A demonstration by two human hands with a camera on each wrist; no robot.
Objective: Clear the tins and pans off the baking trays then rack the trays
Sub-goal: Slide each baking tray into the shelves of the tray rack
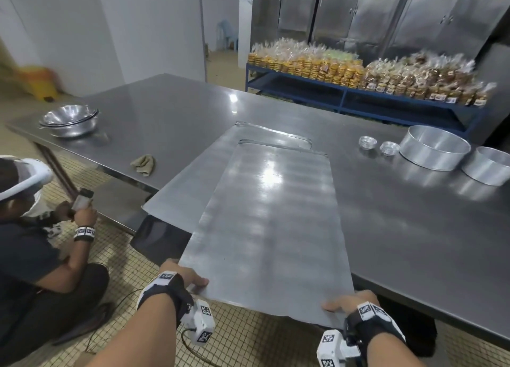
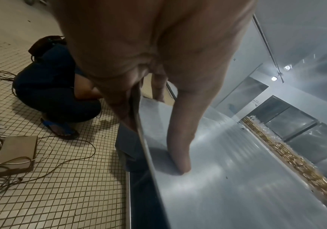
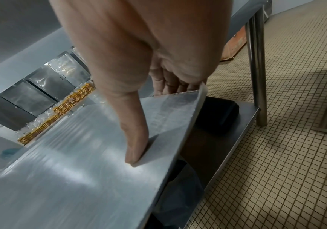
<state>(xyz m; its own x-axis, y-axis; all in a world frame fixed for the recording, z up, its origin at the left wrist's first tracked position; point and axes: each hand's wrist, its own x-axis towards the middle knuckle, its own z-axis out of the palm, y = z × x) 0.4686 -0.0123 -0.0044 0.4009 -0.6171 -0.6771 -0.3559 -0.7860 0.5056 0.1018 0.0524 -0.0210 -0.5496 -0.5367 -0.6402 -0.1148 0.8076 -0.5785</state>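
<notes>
1. The top baking tray (image 1: pixel 265 228) is held at its near short edge by both hands, and this near end hangs out past the tabletop (image 1: pixel 400 228) edge.
2. The left hand (image 1: pixel 179 277) pinches the near left corner: the thumb lies flat on the upper face and the fingers (image 2: pixel 123 108) are curled under the sheet.
3. The right hand (image 1: pixel 349 303) pinches the near right corner in the same way, thumb above, fingers (image 3: pixel 166 80) below.
4. Beyond the grip the tray reaches forward, and its far part lies on a second tray (image 1: pixel 193 179), which is seen under it and a little to the left.
5. Ahead and to the right of the right grip, the round pans (image 1: pixel 434 147) and the small tins (image 1: pixel 389 148) stand on the tabletop, apart from both trays; so the clearing is judged as finished and the racking as started.
6. The tray is judged to be thin, stiff and rather light metal, but long, so it can sag or swing when it is carried by one end only.
7. The surface looks smooth and shiny, so it may slip from a pinch; the bare edge may also be sharp.
8. A hold at the middle of the two long sides is judged to be safer for carrying.
9. A person (image 1: pixel 30 228) crouches on the floor to the left of the left grip, and care is needed there.
</notes>
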